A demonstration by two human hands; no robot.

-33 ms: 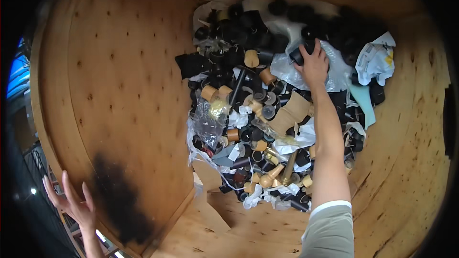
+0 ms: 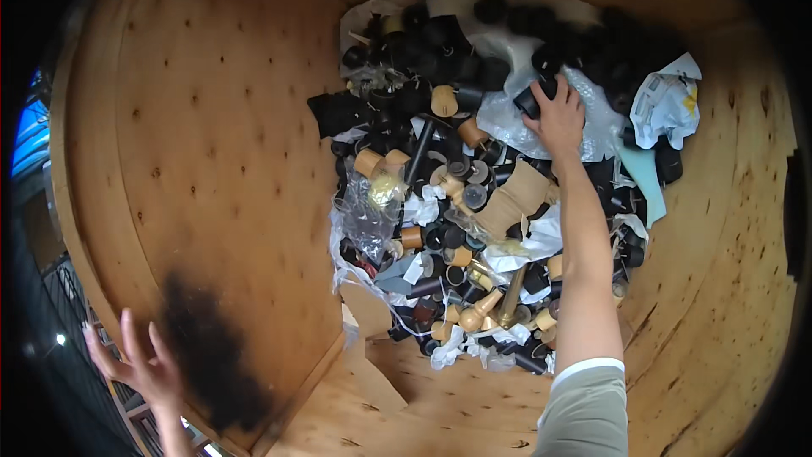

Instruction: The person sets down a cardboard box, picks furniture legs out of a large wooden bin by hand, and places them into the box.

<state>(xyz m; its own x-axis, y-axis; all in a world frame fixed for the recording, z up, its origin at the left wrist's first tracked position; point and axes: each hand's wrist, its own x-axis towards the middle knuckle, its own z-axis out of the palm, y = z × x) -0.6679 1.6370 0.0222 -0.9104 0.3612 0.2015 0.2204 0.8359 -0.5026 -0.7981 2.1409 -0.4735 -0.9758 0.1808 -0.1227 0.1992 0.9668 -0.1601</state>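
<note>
My right hand [image 2: 560,125] reaches into the far part of a heap and is closed around a black cylindrical piece [image 2: 528,102], which looks like a short furniture leg. Its far end is partly hidden by my fingers. Under it lies a sheet of clear bubble wrap [image 2: 501,124]. To its left are a light wooden round leg [image 2: 444,101] and a brown one [image 2: 472,133]. My left hand [image 2: 145,372] is raised at the lower left, near the wooden side wall, with its fingers spread and nothing in them.
A large plywood crate [image 2: 228,144] surrounds the heap of black, wooden and brass-coloured legs. Brown cardboard [image 2: 518,199], a crumpled white bag [image 2: 664,110] and a pale green foam strip [image 2: 644,182] lie among them. A dark smudge [image 2: 211,355] marks the left wall.
My left hand has shifted slightly right and down. My right hand stays closed on the black cylindrical leg, almost in the same place.
</note>
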